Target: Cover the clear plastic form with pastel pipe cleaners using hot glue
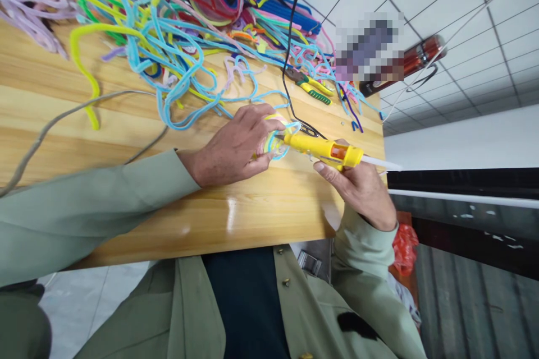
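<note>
Gripping one yellow glue gun (314,147), the right hand (360,188) points its nozzle at the left hand (238,148); that one, palm down, fingers curled, clasps one coiled pastel piece (278,152) between them; beyond, one pair of pliers (304,81), uncounted blue stems (133,57).

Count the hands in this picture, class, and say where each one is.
2. The left hand holds a multicoloured pipe-cleaner piece over the wooden table; the right hand, to its right, holds a yellow hot glue gun. No others show.
</note>
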A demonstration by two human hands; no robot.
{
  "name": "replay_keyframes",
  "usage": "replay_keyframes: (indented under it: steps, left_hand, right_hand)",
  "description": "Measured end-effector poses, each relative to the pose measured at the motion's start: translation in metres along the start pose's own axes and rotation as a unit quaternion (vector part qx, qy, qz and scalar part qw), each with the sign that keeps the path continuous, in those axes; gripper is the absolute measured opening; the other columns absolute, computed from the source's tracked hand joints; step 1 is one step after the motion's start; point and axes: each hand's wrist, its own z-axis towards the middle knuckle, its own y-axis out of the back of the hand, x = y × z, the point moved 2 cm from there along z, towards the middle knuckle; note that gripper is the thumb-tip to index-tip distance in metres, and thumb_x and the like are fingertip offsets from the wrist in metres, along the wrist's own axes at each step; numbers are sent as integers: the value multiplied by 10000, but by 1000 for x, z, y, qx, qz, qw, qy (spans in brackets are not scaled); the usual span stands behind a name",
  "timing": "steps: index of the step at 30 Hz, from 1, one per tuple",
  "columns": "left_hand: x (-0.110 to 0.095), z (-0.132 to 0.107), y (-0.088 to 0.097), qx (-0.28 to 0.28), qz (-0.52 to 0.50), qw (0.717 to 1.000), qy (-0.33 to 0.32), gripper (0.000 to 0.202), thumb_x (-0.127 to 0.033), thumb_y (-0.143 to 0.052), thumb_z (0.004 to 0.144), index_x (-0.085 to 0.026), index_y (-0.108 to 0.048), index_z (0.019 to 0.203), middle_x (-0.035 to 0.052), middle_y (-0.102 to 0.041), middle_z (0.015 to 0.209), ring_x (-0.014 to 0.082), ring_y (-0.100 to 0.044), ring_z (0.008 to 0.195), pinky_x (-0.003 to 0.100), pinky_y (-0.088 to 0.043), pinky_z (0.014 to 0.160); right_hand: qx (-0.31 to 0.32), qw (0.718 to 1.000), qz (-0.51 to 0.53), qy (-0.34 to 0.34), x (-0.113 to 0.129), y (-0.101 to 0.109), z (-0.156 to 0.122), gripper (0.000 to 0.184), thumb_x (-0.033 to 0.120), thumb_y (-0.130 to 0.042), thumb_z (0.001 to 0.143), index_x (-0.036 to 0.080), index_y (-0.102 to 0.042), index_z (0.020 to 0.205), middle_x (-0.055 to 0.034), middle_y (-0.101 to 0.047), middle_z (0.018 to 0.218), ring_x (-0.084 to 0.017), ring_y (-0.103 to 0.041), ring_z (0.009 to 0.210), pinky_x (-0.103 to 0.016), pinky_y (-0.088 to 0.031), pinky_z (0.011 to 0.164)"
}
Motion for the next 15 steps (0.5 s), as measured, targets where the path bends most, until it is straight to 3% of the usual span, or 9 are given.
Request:
replay_keyframes:
  steps: [15]
  left_hand:
    - [0, -1, 0, 15, -1, 1000, 23, 470, -250, -602, 1051, -216, -512, 1510, 207, -620, 1558, 394, -535, 1586, 639, -495, 1276]
  right_hand:
    - [0, 1000, 3, -5, 0, -1, -1, 519, 722, -580, 1101, 246, -782, 1056, -112, -820, 1126, -313, -775, 985, -467, -654, 920]
